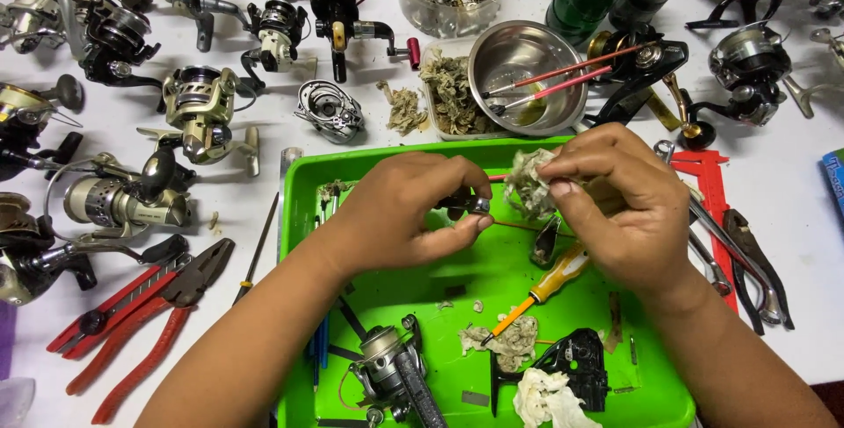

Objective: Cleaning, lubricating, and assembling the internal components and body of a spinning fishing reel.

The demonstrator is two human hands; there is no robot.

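Though mostly hidden by its fingers, a small dark reel part point(464, 205) sits pinched in the left hand point(400, 213); right hand point(615, 208) clamped on a stained rag point(527, 184) — both above the green tray point(303, 217), screwdriver point(538, 292) below, steel bowl point(526, 72) with brushes point(563, 76) beyond.

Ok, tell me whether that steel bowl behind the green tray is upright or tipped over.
Upright. The steel bowl sits open side up on the table, with two red-handled brushes resting inside against its rim.
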